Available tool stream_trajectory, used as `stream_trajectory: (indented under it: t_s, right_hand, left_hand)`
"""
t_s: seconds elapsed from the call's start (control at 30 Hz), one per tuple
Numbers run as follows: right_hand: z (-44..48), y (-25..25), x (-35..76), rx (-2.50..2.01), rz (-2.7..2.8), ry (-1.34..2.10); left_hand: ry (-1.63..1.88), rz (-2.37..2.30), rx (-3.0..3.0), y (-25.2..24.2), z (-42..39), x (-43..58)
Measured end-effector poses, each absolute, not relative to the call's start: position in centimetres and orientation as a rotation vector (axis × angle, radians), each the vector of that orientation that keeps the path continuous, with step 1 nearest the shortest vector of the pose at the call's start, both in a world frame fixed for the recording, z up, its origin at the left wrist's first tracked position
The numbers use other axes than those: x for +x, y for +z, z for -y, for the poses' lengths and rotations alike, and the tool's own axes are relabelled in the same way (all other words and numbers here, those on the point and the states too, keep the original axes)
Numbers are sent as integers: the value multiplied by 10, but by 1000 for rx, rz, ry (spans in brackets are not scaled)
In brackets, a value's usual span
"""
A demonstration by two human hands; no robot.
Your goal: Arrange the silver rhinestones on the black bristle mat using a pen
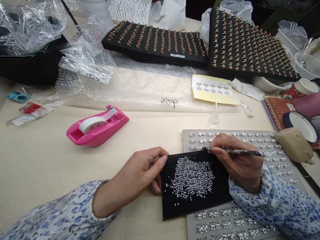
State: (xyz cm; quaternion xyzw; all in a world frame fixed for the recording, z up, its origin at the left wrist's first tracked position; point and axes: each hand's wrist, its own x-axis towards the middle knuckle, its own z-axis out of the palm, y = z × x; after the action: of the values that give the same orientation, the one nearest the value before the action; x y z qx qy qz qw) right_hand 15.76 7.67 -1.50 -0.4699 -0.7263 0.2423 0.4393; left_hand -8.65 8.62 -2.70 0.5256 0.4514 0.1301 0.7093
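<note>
My left hand (140,176) pinches the upper left edge of a black tray (175,213) between thumb and fingers. Spread over the tray's middle is a patch of small clear rhinestones (191,178). In my right hand (237,158) is a slim pen-like tool (240,152), held like a pencil, its dark tip just above the tray's top edge. Beneath the tray and my right hand lies a grey foam board (192,226) with rows of silver jewellery pieces (226,224). The tray and my right sleeve hide part of the board.
A pink tape dispenser (97,128) stands left of centre. Two black foam boards (150,55) with rows of red-and-green pieces lie at the back. Bubble wrap (140,85) and a barcode label sheet (212,88) lie before them. A beige lump (295,145) and paper cup (298,88) sit right.
</note>
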Motion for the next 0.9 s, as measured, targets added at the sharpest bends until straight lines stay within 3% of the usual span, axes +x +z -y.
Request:
stream_trajectory:
  t_s: [0.33, 0.77, 0.9]
  right_hand:
    - [-68, -14, 166, -943, 1857, 814]
    - [-69, -16, 165, -944, 1877, 827]
    - [-71, -16, 159, -1012, 1691, 660]
  left_hand:
    - [286, -1005, 1177, -26, -88, -86]
    - [286, -1010, 1179, -25, -88, -86]
    - [279, -1015, 1183, -23, -88, -86]
